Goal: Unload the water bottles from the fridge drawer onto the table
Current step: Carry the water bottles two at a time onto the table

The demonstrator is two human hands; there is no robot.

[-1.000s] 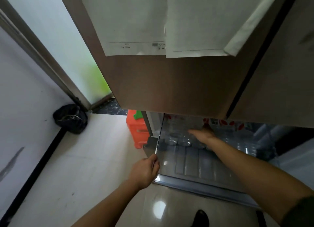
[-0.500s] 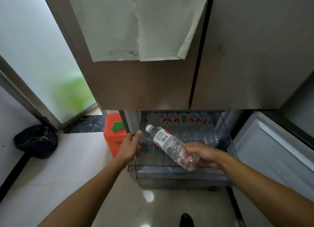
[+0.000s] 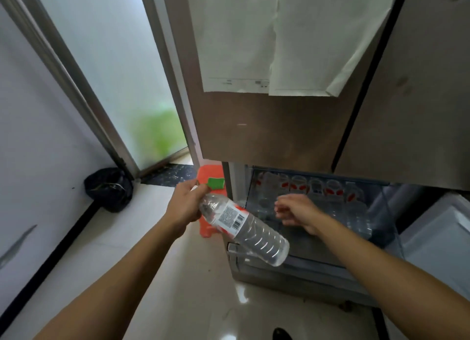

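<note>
My left hand (image 3: 184, 204) grips the neck end of a clear water bottle (image 3: 245, 231) with a red and white label; the bottle points down and right, over the drawer's front left corner. My right hand (image 3: 296, 210) hovers open above the pulled-out clear fridge drawer (image 3: 312, 262), fingers spread and holding nothing. Several more water bottles (image 3: 315, 189) with red labels lie in a row at the back of the drawer. No table is in view.
The brown fridge doors (image 3: 279, 126) above carry white papers (image 3: 267, 39). An orange container with a green lid (image 3: 212, 184) stands left of the drawer. A black bag (image 3: 109, 189) lies by the wall. An open white fridge door (image 3: 440, 240) is at the right.
The bottle passed from my right hand to my left hand, which let go of the drawer's edge. My right hand moved back over the drawer, open.
</note>
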